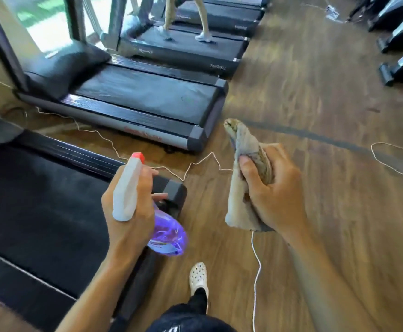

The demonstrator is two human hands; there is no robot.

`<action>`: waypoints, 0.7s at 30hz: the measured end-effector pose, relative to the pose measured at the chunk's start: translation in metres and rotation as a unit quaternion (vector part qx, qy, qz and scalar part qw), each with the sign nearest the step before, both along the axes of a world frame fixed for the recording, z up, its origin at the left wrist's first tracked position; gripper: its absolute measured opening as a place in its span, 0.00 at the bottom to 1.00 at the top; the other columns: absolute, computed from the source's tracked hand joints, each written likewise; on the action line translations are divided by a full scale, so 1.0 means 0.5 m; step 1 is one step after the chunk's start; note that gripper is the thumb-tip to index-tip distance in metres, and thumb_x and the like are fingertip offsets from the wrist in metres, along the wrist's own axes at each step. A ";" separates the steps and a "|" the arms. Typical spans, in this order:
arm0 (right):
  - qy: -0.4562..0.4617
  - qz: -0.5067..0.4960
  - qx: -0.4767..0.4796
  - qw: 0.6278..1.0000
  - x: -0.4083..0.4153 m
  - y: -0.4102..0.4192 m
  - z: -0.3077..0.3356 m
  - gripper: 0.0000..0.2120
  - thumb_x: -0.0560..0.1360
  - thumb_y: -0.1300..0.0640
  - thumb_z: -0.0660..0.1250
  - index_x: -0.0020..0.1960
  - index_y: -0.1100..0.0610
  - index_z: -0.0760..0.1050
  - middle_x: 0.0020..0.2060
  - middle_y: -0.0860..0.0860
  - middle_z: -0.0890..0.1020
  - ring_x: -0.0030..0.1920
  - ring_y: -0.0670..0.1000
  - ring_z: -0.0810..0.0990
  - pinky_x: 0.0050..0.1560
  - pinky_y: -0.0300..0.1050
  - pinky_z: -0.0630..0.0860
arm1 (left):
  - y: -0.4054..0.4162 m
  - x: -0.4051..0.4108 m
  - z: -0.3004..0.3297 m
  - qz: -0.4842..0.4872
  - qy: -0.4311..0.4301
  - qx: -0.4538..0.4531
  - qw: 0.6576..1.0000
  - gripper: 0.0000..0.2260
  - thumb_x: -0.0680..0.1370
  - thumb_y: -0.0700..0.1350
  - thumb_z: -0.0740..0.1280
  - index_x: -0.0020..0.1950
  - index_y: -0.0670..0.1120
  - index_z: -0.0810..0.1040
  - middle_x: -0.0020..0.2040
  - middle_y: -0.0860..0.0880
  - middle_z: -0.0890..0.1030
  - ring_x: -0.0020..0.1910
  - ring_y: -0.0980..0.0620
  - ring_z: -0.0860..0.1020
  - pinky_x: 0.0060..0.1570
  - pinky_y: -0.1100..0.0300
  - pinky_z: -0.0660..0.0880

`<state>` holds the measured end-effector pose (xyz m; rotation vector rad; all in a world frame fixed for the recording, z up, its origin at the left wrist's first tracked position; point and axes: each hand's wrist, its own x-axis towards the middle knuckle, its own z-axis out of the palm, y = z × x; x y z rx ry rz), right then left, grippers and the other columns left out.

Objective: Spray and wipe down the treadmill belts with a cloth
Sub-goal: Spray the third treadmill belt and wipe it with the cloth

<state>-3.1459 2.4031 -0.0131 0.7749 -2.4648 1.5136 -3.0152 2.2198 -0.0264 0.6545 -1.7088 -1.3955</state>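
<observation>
Left hand (128, 212) gripping spray bottle (147, 212) above near treadmill belt (40, 212), right hand (270, 188) clutching bunched cloth (241, 188) over floor (315, 92); best aim nozzle down at belt, mist evenly, then wipe in long strokes.

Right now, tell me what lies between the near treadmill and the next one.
Head view: a strip of wood floor with a thin white cord zigzagging along it.

Bright window daylight, motion blur – wide-angle bending
</observation>
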 end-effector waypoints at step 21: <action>-0.038 0.102 0.012 0.994 -0.780 -0.343 -0.064 0.17 0.78 0.37 0.62 0.53 0.49 0.79 0.47 0.42 0.79 0.50 0.45 0.79 0.49 0.30 0.69 | -0.284 -0.692 -0.041 0.084 0.000 0.013 0.996 0.14 0.80 0.49 0.66 0.50 0.38 0.81 0.42 0.49 0.80 0.41 0.55 0.81 0.35 0.55 0.84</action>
